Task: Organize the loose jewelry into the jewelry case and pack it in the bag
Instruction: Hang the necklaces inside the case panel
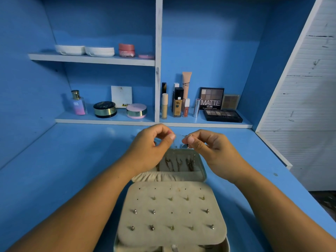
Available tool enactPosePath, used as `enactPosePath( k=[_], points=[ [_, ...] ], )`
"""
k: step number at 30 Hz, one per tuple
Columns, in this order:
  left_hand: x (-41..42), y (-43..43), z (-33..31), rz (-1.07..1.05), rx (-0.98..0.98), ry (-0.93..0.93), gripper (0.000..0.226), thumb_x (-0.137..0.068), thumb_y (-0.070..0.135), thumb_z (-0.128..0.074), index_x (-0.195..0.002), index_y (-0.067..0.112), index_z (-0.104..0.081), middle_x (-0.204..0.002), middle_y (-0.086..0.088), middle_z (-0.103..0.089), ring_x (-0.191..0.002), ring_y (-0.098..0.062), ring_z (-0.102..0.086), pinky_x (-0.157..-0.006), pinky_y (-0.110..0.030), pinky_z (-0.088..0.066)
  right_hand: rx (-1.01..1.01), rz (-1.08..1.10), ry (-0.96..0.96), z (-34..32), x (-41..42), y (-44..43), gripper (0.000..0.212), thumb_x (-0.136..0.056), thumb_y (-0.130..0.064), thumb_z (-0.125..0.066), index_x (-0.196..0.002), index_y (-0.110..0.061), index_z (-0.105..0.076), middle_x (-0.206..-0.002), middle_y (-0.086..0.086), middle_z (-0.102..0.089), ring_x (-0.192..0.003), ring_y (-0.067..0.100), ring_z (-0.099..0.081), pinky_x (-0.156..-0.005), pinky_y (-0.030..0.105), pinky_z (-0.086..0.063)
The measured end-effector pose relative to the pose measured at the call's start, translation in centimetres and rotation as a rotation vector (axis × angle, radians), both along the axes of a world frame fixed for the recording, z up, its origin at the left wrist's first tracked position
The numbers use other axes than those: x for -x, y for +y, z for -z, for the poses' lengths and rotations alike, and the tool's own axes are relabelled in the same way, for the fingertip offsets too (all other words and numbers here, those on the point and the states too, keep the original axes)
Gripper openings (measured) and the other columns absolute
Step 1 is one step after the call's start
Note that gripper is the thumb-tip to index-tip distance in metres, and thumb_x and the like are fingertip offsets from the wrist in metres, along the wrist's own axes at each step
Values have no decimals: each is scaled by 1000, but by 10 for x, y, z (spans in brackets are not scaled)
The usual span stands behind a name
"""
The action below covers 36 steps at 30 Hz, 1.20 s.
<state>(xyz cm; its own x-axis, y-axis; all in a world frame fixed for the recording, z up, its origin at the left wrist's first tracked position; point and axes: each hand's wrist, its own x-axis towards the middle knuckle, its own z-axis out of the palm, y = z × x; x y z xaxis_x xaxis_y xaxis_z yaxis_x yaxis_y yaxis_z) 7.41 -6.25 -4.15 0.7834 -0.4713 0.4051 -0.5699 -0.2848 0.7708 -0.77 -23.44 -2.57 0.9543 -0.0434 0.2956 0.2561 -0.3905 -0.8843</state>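
The person's left hand [152, 144] is pinching one end of a super thin chain [180, 135] between thumb and forefinger. The right hand [205, 145] is clamped on the other end, and both are just above the far edge of the open jewelry case [180, 204]. Probably best for them to keep the chain lightly taut, lower it onto a spare hook in the lid next to the hung necklaces [179, 163], then let the slack drop into the gathered pocket so nothing tangles. The annoying part is that the left hand covers the lid's left side, so there's no telling if a hook is free there. The chain barely shows against the blue. The shiny bit [185, 146] under the right thumb could be a pendant or a clasp, but it's too blurry to say. The case's near end is cut off, and no bag is in view.
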Motion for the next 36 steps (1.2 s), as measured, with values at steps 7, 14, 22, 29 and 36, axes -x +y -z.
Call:
enactPosePath(
  k=[7, 14, 22, 29, 36],
  points=[
    [-5, 4, 2, -26, -15, -13, 10, -95, 19, -59, -91, 28, -59, -86, 11, -68, -82, 4, -62, -68, -4, -41, -2, 29, -10, 0, -2, 4, 24, -84, -45, -51, -85, -28, -68, -94, 18, -63, -77, 54, -50, -74, 61, -45],
    [-5, 4, 9, -46, -188, -208, 8, -88, 18, -67, -91, 25, -65, -82, 18, -62, -87, 7, -54, -71, -4, -40, -15, 84, 37, 10, -10, -1, 17, -92, -34, -54, -85, -29, -68, -84, 0, -67, -77, 4, -57, -71, 17, -47],
    [-8, 3, 13, -91, -164, -171, 9, -85, 18, -73, -87, 26, -69, -80, 16, -66, -83, 7, -59, -70, -6, -45, 7, 182, 30, 17, -21, 0, 14, -94, -30, -55, -87, -27, -67, -84, -15, -66, -73, -11, -55, -65, 1, -41],
    [-6, 3, 13, -7, -253, -125, 14, -82, 16, -73, -82, 29, -69, -78, 18, -68, -80, 4, -63, -70, -8, -46, 49, 205, 99, 14, -15, 0, 19, -93, -28, -56, -81, -22, -69, -78, 14, -65, -67, 13, -52, -58, 20, -42],
    [0, 4, 7, 98, -308, -53, 14, -78, 11, -72, -77, 24, -70, -76, 12, -69, -72, -1, -64, -64, -14, -49, 69, 133, 157, 11, -5, -8, 22, -94, -21, -57, -85, -5, -69, -45, -9, -41, -32, 4, -30, -37, 11, -24]
  ],
)
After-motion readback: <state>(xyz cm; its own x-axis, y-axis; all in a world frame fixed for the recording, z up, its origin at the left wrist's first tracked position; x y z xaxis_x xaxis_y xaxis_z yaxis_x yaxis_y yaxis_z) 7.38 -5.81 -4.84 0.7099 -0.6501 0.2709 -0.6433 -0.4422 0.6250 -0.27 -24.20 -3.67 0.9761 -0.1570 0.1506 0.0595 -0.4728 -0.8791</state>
